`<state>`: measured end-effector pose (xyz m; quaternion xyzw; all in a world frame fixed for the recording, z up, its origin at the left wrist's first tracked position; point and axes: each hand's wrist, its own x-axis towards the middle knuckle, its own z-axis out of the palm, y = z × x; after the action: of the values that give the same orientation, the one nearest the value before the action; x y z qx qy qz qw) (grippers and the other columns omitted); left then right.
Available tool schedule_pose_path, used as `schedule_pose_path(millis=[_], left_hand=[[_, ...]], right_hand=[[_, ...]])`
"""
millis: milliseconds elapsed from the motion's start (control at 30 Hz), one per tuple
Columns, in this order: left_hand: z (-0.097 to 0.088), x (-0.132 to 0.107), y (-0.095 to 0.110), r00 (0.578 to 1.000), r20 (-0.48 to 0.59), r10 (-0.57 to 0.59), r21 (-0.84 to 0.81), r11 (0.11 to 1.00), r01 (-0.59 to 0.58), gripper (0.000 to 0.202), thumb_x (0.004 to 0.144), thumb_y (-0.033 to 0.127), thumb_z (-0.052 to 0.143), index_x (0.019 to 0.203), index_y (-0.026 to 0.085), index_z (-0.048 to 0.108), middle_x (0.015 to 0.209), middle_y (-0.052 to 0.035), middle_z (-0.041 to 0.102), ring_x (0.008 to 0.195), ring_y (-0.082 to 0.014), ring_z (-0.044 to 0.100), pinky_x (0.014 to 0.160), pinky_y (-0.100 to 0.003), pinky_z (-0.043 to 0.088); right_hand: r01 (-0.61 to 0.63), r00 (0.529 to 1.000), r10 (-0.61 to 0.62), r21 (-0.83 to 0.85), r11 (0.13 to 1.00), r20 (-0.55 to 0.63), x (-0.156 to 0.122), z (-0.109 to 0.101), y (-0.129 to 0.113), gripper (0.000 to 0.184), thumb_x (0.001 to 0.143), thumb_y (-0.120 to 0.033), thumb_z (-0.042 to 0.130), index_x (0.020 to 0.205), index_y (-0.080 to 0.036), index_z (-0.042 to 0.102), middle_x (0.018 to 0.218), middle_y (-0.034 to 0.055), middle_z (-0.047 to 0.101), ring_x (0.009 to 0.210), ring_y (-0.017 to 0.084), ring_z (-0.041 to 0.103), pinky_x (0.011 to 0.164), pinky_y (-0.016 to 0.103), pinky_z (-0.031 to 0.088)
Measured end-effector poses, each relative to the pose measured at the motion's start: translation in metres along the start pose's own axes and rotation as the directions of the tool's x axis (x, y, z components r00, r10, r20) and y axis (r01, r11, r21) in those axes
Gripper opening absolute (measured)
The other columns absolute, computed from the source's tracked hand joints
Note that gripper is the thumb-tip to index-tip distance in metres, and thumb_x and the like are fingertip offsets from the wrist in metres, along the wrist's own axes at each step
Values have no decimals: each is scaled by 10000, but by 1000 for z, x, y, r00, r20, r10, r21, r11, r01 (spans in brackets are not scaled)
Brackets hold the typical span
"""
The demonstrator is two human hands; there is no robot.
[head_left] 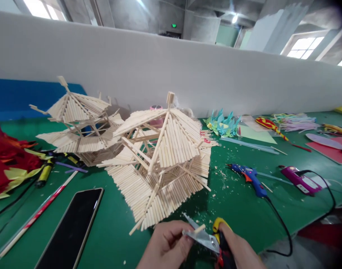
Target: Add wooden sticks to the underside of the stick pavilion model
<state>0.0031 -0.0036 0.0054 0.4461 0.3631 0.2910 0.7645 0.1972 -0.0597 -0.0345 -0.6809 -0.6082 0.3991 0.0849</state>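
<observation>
– Green felt covers the table (243,209), with a grey partition behind it. What are the hands doing?

– At the near edge, the left hand (166,244) pinches a short wooden stick (199,228) between thumb and fingers, laying it across the blades of a pair of shears (206,239). The right hand (238,248) is closed round the yellow and red handles.

– So a stick is being trimmed?

– It looks that way; wood crumbs lie scattered on the table near the hands.

– How far along is the building?

– Just beyond the hands stands a stick pavilion (162,157) with two tiers of roof fully planked and a post at the peak; I judge it nearly finished. A second pavilion (81,123) sits behind it to the left.

– And further out?

– A phone (72,228) lies to the left, a blue glue gun (250,177) and a purple one (298,180) to the right, and coloured paper at both ends.
</observation>
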Motion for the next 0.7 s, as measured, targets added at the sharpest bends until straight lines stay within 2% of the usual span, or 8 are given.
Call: schedule_pose_path(millis=[100,200,300,467,533,600,667,700], left_hand=[[2,-4,2,991,-27,130,116,985,-127,330,699,470,602,666,154,691,605,8,542,577,-90,424,533,-189,280],[1,-4,-3,998,54,19,-45,999,-17,318,669,450,643,677,135,687,569,6,529,524,-79,402,492,-194,257],[2,-3,-10,988,121,-95,-195,974,118,360,654,497,634,597,141,629,412,78,350,393,-44,243,434,-200,199],[5,-2,-8,990,111,-83,-160,982,100,384,670,518,606,594,142,608,413,77,355,387,-46,244,417,-195,181],[6,-4,-7,1000,31,-1,-15,1000,1,338,709,466,594,653,136,642,480,48,429,434,-55,315,429,-186,207],[6,-6,-8,978,-56,200,200,962,-185,283,764,408,549,717,152,660,569,13,511,509,-80,413,488,-184,284],[5,-7,-11,922,-54,384,331,878,-346,266,799,369,502,738,168,664,654,-20,572,595,-110,485,556,-192,327],[4,-6,-12,923,-25,385,302,883,-360,270,795,371,507,729,165,667,652,-24,576,598,-112,489,556,-191,325]], right_hand=[[48,997,-43,81,996,-64,-3,-1,-2,362,598,-183,534,953,-210,469,740,25,651,693,178,608,606,228,427],[94,993,-82,143,985,-85,-5,-4,-4,339,573,-220,591,896,-233,491,714,-3,643,650,167,603,593,221,429],[117,986,-97,151,982,-133,-6,-3,-4,253,547,-261,622,772,-233,509,662,-3,631,602,169,590,537,220,416],[110,979,-80,156,982,-186,-5,8,2,219,554,-269,612,739,-232,501,604,-15,607,553,153,573,494,209,390],[101,979,-67,169,980,-195,-5,10,4,233,581,-270,588,794,-231,500,594,-27,600,543,142,565,493,203,390],[87,982,-56,169,982,-179,-5,8,4,262,588,-266,581,833,-229,497,596,-31,600,537,135,560,494,199,392],[86,988,-64,152,985,-143,-5,3,2,308,579,-267,594,867,-225,493,626,-25,610,551,135,562,504,198,400],[94,989,-77,142,985,-124,-5,-1,0,342,569,-274,610,886,-223,491,657,-18,618,568,137,567,516,199,406]])
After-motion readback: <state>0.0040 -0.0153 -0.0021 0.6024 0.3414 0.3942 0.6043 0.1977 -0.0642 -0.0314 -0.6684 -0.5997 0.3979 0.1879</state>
